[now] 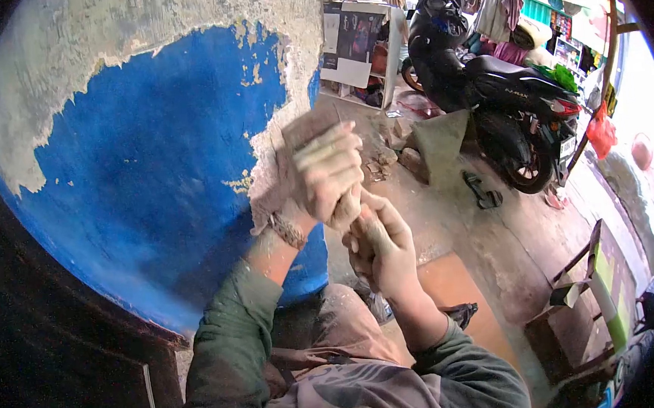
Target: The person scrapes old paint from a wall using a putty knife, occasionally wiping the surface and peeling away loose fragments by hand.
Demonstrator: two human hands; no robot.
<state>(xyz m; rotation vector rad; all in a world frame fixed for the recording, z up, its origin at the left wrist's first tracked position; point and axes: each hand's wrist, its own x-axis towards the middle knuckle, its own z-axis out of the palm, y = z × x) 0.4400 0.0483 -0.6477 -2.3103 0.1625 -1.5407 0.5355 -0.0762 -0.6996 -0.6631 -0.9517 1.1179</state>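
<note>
My left hand (pixel 331 175), dusty and wearing a patterned band at the wrist, is closed round a flat greyish-brown block (pixel 312 126) at the right edge of a large curved blue surface (pixel 156 148). Pale, ragged coating (pixel 177 13) covers the top and right side of that surface. My right hand (pixel 383 245) is closed just below and right of the left one, their fingers meeting. What the right fingers grip is hidden. Both forearms are in green sleeves.
A black motorbike (pixel 486 87) stands at the upper right, with sandals (pixel 482 190) and broken rubble (pixel 413 164) on the floor near it. A brown board (pixel 462 293) lies below my right hand. At the lower right is a wooden frame (pixel 578 323).
</note>
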